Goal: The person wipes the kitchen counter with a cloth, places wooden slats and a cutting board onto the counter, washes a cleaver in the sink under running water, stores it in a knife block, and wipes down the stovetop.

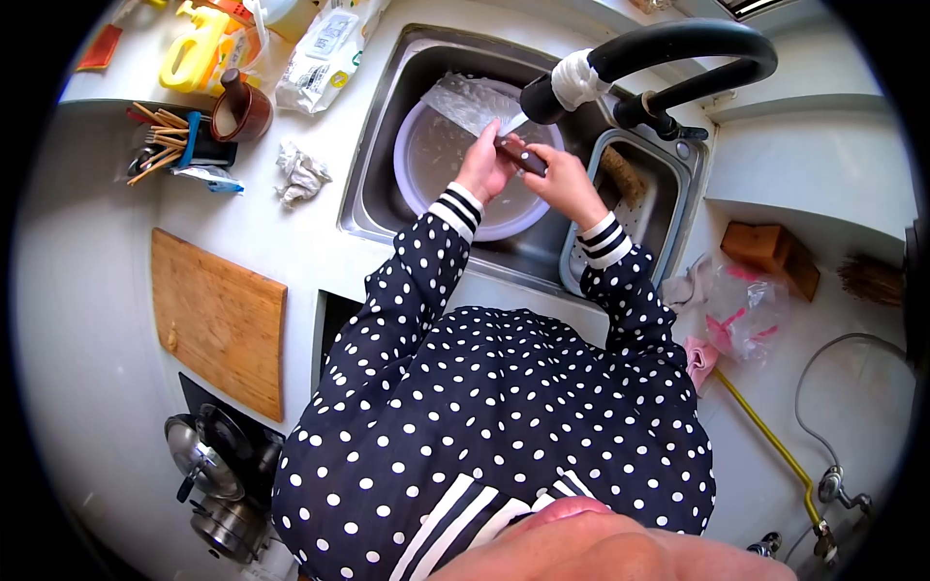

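Observation:
Over a white basin (405, 184) in the left sink bowl, a cleaver (463, 103) with a wet blade and dark handle is held under the black faucet (678, 48). Water runs from the spout near the handle. My right hand (567, 184) is closed round the end of the handle. My left hand (486, 167) is at the front of the handle by the blade, its fingers partly hidden, so its grip is unclear. Cloudy water with small bits fills the basin.
A drain basket (651, 218) with a brown root sits in the right bowl. Left are a cutting board (218, 320), crumpled tissue (302, 174), a utensil holder (199, 140), a brown mortar (254, 114) and a yellow bottle (194, 48). A wooden block (770, 254) stands right.

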Demonstrator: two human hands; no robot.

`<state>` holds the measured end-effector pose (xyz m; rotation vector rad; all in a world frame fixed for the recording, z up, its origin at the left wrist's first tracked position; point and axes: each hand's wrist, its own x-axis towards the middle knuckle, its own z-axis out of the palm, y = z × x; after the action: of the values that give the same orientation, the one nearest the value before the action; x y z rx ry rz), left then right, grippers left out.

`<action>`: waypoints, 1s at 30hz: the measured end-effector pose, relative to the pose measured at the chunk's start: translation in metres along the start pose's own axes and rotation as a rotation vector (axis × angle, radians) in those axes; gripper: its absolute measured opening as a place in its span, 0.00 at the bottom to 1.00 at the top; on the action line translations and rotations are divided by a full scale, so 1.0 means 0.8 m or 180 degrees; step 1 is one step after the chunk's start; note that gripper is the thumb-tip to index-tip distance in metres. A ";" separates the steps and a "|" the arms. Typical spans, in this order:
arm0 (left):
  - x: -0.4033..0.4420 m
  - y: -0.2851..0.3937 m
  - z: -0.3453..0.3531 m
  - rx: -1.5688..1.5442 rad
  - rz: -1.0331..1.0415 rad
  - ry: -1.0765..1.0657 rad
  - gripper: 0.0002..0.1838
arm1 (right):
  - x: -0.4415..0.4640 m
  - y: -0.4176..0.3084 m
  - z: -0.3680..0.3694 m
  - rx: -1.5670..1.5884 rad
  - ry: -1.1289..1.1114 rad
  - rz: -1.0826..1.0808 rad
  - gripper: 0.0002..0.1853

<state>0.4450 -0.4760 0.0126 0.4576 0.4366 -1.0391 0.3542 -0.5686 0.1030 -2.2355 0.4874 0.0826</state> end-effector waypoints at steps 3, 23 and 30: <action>0.019 0.004 -0.001 -0.0141 -0.0099 -0.0015 0.12 | 0.021 -0.006 -0.019 0.0017 0.0037 0.0004 0.19; 0.014 -0.012 -0.009 -0.0080 0.0150 0.0314 0.12 | 0.028 -0.047 -0.013 -0.2384 0.0366 -0.1164 0.05; -0.012 -0.036 0.030 0.1459 0.0591 0.0596 0.12 | -0.011 -0.013 -0.014 -0.2186 0.0203 -0.0910 0.07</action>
<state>0.4180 -0.4953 0.0333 0.9923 0.3116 -0.9164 0.3485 -0.5678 0.1197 -2.9660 0.1737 0.0305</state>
